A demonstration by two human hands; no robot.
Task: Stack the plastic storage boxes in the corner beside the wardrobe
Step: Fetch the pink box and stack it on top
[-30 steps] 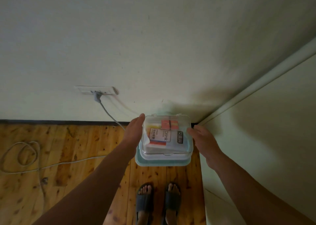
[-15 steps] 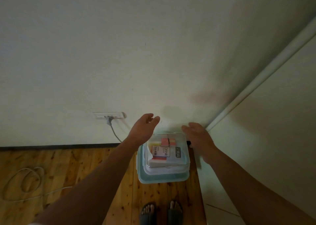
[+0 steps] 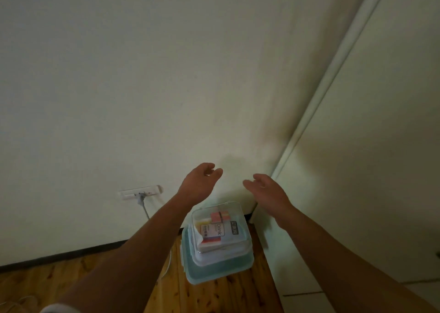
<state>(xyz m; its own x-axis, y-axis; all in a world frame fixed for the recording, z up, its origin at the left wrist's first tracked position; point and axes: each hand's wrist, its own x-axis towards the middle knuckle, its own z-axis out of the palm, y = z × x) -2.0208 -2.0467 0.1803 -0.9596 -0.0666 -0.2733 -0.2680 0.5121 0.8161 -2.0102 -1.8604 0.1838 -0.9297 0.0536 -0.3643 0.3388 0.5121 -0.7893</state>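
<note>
Clear box point(image 3: 220, 227) sits on teal box point(image 3: 214, 270); stack on floor in corner, just beside wardrobe point(image 3: 357, 170). Stack lies below, between my hands. My right hand point(image 3: 266, 193) nearer wardrobe, my left hand point(image 3: 200, 184) farther. Both empty, fingers loosely spread, clear of boxes. Stacking looks done, I judge.

Wooden floor point(image 3: 214, 297): teal box point(image 3: 221, 271), cable point(image 3: 168, 265)

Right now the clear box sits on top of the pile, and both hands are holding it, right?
No. The head view shows the left hand and right hand open above the clear box, holding nothing. It does sit on top of the pile.
</note>
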